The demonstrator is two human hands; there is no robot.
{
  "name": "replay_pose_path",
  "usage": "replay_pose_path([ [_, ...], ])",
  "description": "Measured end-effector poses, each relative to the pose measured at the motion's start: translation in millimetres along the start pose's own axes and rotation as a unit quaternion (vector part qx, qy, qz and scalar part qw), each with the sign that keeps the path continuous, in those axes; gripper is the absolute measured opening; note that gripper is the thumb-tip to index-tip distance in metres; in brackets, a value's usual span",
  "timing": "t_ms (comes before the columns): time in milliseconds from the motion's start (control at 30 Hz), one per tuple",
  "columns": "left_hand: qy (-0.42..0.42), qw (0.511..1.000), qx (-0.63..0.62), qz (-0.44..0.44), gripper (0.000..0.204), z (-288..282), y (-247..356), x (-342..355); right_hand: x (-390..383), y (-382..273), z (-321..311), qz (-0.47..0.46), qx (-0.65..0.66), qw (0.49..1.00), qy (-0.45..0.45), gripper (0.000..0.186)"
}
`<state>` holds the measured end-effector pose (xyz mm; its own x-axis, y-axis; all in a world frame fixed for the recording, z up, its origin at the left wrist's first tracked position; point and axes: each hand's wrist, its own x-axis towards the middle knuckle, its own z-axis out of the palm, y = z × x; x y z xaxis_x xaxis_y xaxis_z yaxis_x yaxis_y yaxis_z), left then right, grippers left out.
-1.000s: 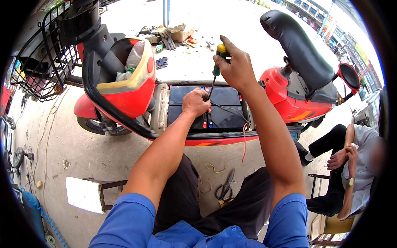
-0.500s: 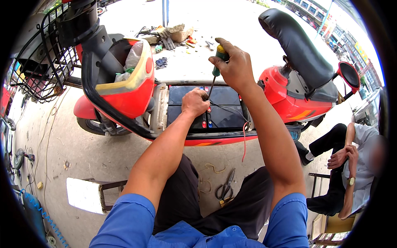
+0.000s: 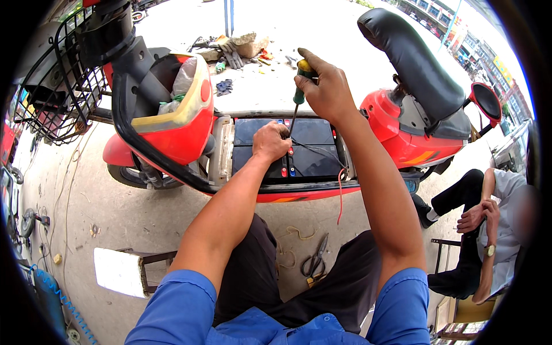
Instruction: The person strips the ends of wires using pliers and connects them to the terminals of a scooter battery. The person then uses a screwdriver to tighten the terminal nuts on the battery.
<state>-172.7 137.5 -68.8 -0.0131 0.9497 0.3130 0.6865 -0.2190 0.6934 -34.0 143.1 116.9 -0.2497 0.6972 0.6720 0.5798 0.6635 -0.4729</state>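
My right hand (image 3: 329, 92) grips a green and yellow screwdriver (image 3: 299, 93), held upright with its thin shaft pointing down into the open battery bay of a red scooter (image 3: 167, 144). My left hand (image 3: 270, 141) is closed by the tip of the shaft, at the terminals between the black batteries (image 3: 259, 161); what its fingers pinch is hidden. A dark cable (image 3: 316, 150) runs from there across the right-hand batteries, and a red wire (image 3: 340, 201) hangs over the bay's near edge.
A seated person (image 3: 494, 230) is close at my right. A white-topped stool (image 3: 118, 270) stands low left, scissors (image 3: 315, 256) lie between my legs, cords (image 3: 60, 190) trail along the left ground, and gloves with stones (image 3: 233, 54) lie beyond the scooter.
My right hand has shifted very slightly on the screwdriver handle. My left hand stays at the terminals. The seated person has barely moved.
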Motion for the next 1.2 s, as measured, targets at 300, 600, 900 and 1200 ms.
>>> replay_pose_path([
  [300, -0.007, 1.0, -0.002, -0.007, 0.02, -2.0, 1.3, 0.3, -0.7, -2.7, -0.3, -0.022, -0.049, 0.998, 0.017, 0.053],
  [600, -0.001, 1.0, 0.001, -0.009, 0.019, -1.9, -0.2, -0.4, -0.9, -13.7, -4.4, 0.049, -0.056, 0.997, -0.026, 0.047],
  [900, -0.002, 1.0, -0.002, -0.008, 0.02, -2.2, -1.9, -0.1, 0.1, -9.8, -2.9, 0.051, -0.039, 0.997, -0.031, 0.048],
  [1200, 0.0, 1.0, -0.006, -0.005, 0.019, 0.5, -2.7, 0.4, 2.1, 0.9, 1.7, 0.025, 0.017, 0.999, -0.013, 0.051],
])
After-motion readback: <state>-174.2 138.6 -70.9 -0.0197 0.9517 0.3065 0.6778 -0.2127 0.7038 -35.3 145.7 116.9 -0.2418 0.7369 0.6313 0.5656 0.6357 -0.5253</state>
